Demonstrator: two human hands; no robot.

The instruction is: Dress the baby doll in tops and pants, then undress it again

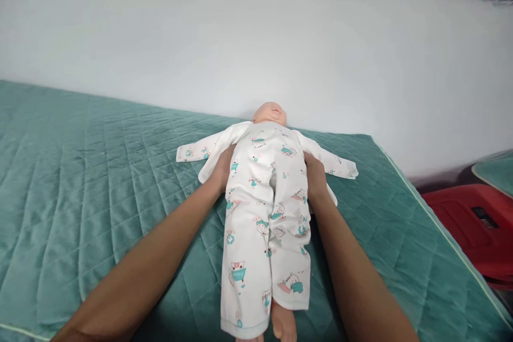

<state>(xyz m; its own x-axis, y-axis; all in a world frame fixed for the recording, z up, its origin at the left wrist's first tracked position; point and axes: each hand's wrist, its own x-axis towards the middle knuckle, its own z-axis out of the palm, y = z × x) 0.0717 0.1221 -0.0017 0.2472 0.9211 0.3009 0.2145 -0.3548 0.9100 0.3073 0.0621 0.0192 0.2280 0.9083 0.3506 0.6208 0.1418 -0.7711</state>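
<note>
A baby doll (274,114) lies on its back on a green quilted cover, head toward the wall and feet toward me. It wears white printed trousers (256,214), their top reaching high on its chest, and a white printed jacket (230,136) with both sleeves spread out to the sides. My left hand (225,166) grips the doll's left-hand side as I see it, at the upper trousers. On the opposite side my right hand (315,173) holds it at the same height. The fingers of both hands are mostly hidden by the doll and trousers. Its bare feet (284,323) stick out of the trouser legs.
The green quilted cover (100,181) spreads widely over the bed, with a pale-piped edge at the right. A white wall (240,37) rises behind the doll's head. Beyond the right edge stands a red plastic object (465,219), lower than the bed.
</note>
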